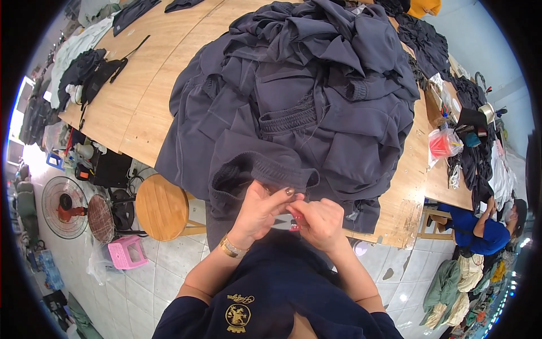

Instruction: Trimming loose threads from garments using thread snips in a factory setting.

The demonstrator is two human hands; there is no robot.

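A large heap of dark grey garments (355,130) with gathered elastic bands covers the middle of the table. At its near edge, one garment's elastic opening (265,169) spreads toward me. My left hand (257,212) is closed on the lower edge of that garment, thumb laid over the cloth. Close beside it, fingertips almost touching the left ones, my right hand (320,223) is curled round a small red hand tool (295,219). Most of the tool is hidden in the fingers, so its exact kind does not show. Loose threads hang from another waistband (288,120) higher on the heap.
The wooden table (161,85) extends left and away. A round wooden stool (161,207), a pink plastic stool (127,252) and a floor fan (65,207) stand at left. A co-worker in blue (480,234) sits at right, near a plastic bag with red contents (443,143).
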